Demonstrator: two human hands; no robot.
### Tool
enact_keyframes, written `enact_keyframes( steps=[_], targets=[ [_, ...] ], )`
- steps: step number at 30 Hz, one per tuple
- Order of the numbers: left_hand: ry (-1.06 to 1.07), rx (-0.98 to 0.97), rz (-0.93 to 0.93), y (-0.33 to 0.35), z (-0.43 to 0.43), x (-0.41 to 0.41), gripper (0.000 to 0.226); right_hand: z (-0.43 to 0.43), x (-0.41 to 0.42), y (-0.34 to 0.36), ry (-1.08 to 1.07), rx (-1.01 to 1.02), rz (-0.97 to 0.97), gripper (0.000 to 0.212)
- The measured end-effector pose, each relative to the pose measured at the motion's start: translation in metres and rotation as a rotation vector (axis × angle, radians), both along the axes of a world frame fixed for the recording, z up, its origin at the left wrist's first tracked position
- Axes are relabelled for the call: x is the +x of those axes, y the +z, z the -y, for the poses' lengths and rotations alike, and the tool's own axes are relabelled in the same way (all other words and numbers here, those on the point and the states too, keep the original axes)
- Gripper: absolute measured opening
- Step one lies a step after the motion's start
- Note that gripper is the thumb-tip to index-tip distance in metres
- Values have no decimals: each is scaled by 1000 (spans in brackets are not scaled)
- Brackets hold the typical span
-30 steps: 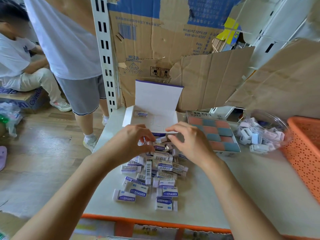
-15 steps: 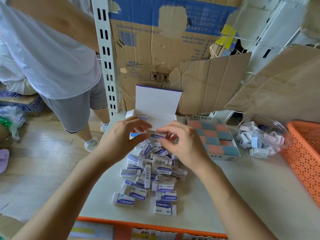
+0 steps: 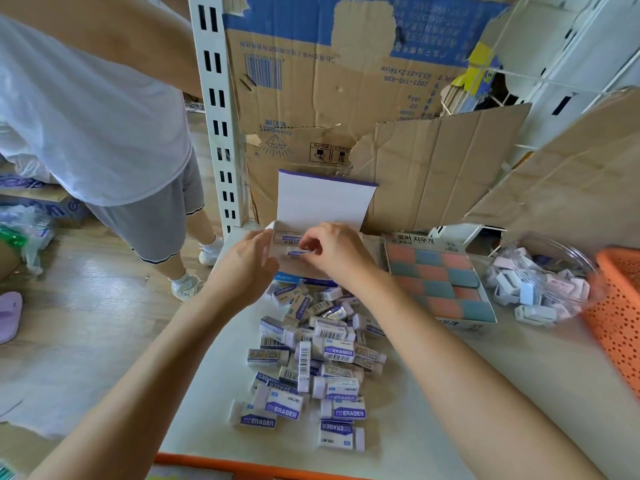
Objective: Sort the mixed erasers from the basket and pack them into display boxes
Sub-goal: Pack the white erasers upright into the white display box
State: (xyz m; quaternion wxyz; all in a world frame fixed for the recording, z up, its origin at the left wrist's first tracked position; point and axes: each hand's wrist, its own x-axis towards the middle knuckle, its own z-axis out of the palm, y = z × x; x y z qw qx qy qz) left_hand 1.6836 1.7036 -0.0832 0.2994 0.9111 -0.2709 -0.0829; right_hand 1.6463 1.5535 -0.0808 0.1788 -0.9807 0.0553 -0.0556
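A pale wood-plank floor (image 3: 86,323) runs off to the left under soft, even light. A white slotted shelf post (image 3: 216,109) stands at the far left corner of the bench (image 3: 398,445), which has a pale top and an orange front edge. Torn cardboard (image 3: 311,98) leans behind it like a makeshift wall, and another brown sheet (image 3: 571,174) slants in from the right. On the left stands a person in a white shirt and grey shorts (image 3: 86,116), near a lilac slipper (image 3: 10,317) and a crumpled plastic bag (image 3: 27,233).
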Motion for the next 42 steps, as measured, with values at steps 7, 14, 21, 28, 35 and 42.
enact_keyframes(
  steps=[7,14,21,28,35,42],
  targets=[
    [1,-20,-4,-4,-1,2,50,-6,15,-1,32,-106,42,9],
    [12,-60,-30,-5,0,1,50,-8,17,-3,-5,-125,62,12],
    [2,-48,-13,-4,0,-1,51,-12,16,-2,-43,-111,58,15],
    [-27,-66,171,-2,-8,-1,38,-6,0,9,-52,-18,40,19],
    [-301,-184,231,18,-23,-23,12,6,-51,8,-45,104,165,17],
    [-316,-17,61,12,-26,-41,27,5,-84,2,-75,153,223,17]
  ],
)
